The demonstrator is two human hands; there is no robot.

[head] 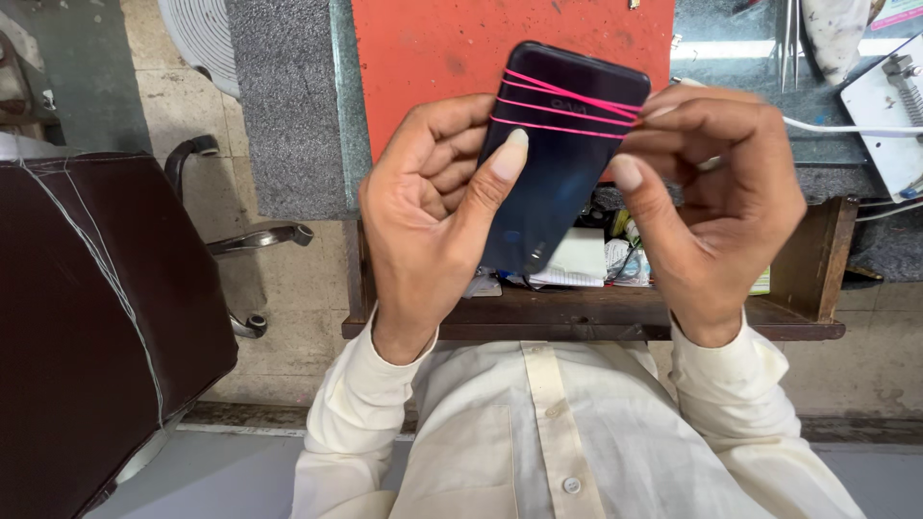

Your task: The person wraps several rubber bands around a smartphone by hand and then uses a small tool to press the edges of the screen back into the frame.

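A dark blue smartphone [553,154] is held back side up in front of my chest. Pink rubber bands [567,106] are wrapped several times around its upper part. My left hand [433,211] cups the phone from the left, thumb pressed across its back. My right hand [711,192] pinches the bands at the phone's right edge, fingers curled.
A red mat [433,48] lies on the grey workbench [288,106] ahead. An open wooden drawer [808,269] below holds papers and small bits. A white cable [846,127] and white device [889,106] sit right. A dark brown chair [87,317] stands left.
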